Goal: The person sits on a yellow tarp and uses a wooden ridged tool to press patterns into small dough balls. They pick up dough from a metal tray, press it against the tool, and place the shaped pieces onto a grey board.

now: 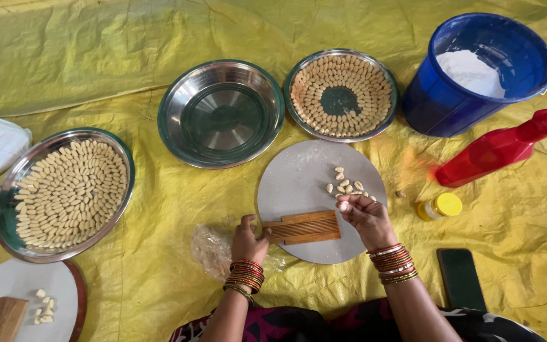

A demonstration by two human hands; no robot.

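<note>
The ridged wooden board [303, 227] — brown, grooved along its length — lies on the round grey slab [299, 177]. The left hand [248, 239] grips its left end; the right hand [363, 212] pinches a small pale dough piece [344, 206] at its right — beside a cluster of shaped pieces [348, 185].
</note>
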